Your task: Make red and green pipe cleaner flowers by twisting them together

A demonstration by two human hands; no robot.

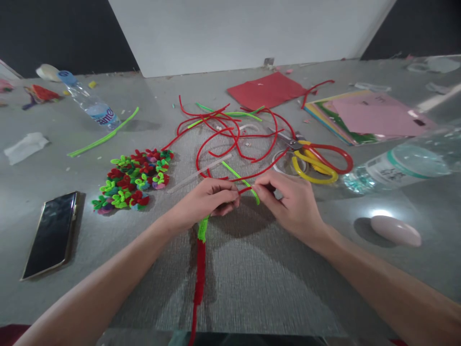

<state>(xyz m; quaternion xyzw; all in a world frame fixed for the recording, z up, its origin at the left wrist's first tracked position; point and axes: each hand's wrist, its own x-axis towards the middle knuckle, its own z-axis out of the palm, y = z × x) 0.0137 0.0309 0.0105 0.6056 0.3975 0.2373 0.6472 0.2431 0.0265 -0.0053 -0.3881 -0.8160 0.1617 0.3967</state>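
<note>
My left hand [217, 198] is closed, thumb and fingers pinching one end of a short stretch of red pipe cleaner [246, 190]. On the other side my right hand [288, 196] pinches the same piece. A green pipe cleaner [237, 174] passes just behind the gap between my hands. Below my left hand hangs a thin strip wrapped in red and green pipe cleaner [200, 269]; its upper end is hidden by that hand, so I cannot tell whether it is gripped. Loose red pipe cleaners [236, 139] lie tangled beyond both hands.
Small pipe-cleaner flowers [131, 180] cluster at left, near a phone [52, 235] and a water bottle [90, 103]. Yellow-and-red scissors [313, 156], a larger bottle [396, 163], a pale mouse-shaped object [396, 230] and coloured sheets [378, 115] lie right. Red felt [266, 90] lies behind.
</note>
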